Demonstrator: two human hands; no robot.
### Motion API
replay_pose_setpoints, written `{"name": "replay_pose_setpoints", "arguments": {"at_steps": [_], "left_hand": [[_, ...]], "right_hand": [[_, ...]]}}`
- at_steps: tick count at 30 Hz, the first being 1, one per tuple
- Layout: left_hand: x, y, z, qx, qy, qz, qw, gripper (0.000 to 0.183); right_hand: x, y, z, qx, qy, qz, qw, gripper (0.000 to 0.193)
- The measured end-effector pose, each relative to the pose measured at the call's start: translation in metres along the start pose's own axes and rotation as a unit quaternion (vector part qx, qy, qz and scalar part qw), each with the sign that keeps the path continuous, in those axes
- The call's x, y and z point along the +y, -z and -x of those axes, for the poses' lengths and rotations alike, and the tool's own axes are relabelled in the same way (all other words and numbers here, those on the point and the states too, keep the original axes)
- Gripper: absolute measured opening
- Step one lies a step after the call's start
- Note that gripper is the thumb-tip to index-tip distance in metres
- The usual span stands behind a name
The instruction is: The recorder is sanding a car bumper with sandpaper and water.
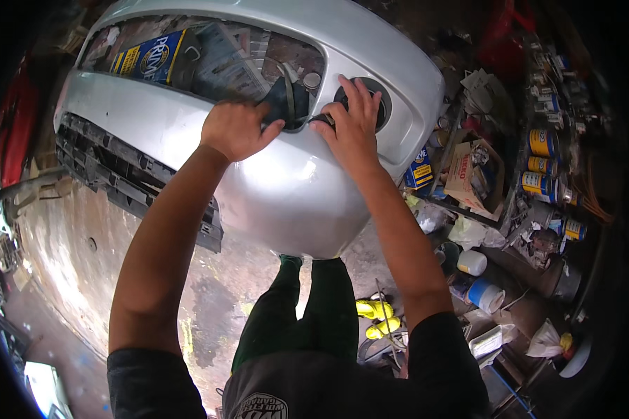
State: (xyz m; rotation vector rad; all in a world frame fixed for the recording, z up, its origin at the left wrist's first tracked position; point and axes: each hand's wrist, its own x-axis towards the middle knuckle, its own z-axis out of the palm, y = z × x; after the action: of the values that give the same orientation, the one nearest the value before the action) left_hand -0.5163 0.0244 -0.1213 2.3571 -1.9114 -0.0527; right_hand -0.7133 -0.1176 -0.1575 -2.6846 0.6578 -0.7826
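Note:
A silver car bumper (286, 178) fills the upper middle, with a long opening and a round hole (382, 112) at its right end. My left hand (236, 129) lies on the bar below the opening, fingers curled over its edge and thumb stretched right. Beside those fingertips, a dark flat piece (281, 101) shows in the opening; whether the hand touches it is unclear. My right hand (353, 129) is at the strip between opening and hole. Its thumb and a bent finger close on a small dark piece (321, 119), while other fingers reach across the hole.
Black plastic grille (119, 164) hangs along the bumper's left lower side. To the right are an open cardboard box (474, 174), several blue-and-yellow cans (540, 143) and a white tub (472, 262). Yellow shoes (377, 318) lie on the floor right of my legs.

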Motion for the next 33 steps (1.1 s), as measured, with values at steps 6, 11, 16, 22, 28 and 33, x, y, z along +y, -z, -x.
{"name": "replay_pose_setpoints", "arguments": {"at_steps": [6,11,16,22,28,33], "left_hand": [[-0.007,-0.001,0.002,0.0,-0.011,0.028,1.0,0.047],[-0.001,0.002,0.0,-0.043,0.005,0.009,0.999,0.049],[-0.008,-0.003,0.004,-0.005,-0.014,0.014,1.0,0.048],[-0.002,-0.002,-0.002,-0.006,-0.016,0.011,1.0,0.044],[0.0,0.001,0.0,-0.007,-0.006,0.023,1.0,0.042],[0.001,0.008,0.003,-0.024,0.009,0.003,1.0,0.041]], "right_hand": [[0.039,0.019,0.073,-0.026,-0.073,-0.027,0.997,0.025],[0.002,-0.006,0.021,0.001,-0.058,-0.029,0.998,0.027],[0.008,-0.011,0.023,0.016,-0.05,-0.038,0.998,0.036],[0.029,0.009,0.057,0.012,-0.132,-0.017,0.991,0.041],[0.008,-0.002,0.035,0.04,-0.105,-0.01,0.994,0.04],[0.06,0.043,0.109,0.032,-0.138,0.013,0.99,0.038]]}}
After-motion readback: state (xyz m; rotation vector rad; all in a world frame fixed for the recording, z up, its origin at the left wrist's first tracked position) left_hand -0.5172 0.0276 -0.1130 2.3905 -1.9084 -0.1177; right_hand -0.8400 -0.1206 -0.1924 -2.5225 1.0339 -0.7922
